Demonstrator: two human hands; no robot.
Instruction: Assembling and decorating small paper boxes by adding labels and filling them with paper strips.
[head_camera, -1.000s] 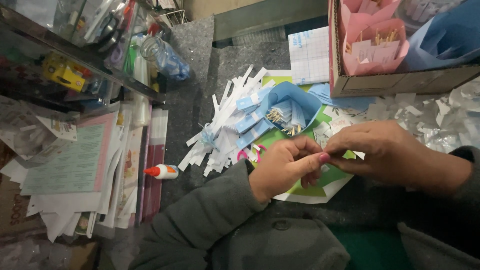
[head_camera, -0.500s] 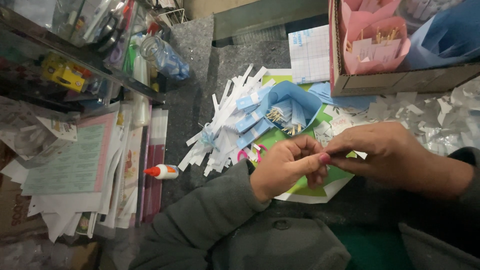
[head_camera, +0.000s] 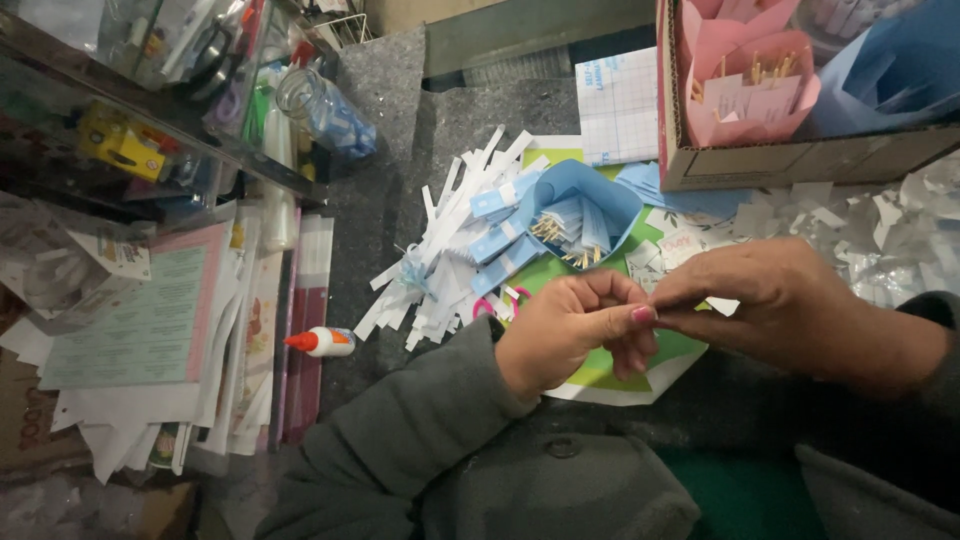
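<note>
Paper bit, mostly hidden, pinched between my left hand (head_camera: 570, 335) and right hand (head_camera: 775, 300) fingertips, raised over green sheet (head_camera: 600, 365) for close work; blue box (head_camera: 580, 205) near.

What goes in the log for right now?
left hand: pinching with right | right hand: fingertips meet left | beneath: green sheet | nearby: glue bottle

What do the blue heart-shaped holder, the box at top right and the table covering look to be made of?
Blue heart-shaped holder: thin matte paper or card, judging by its folded walls. Box: brown cardboard with a raw, dull edge. Table covering: grey felt-like fabric, fuzzy and mottled, though the exact cloth is uncertain.
</note>
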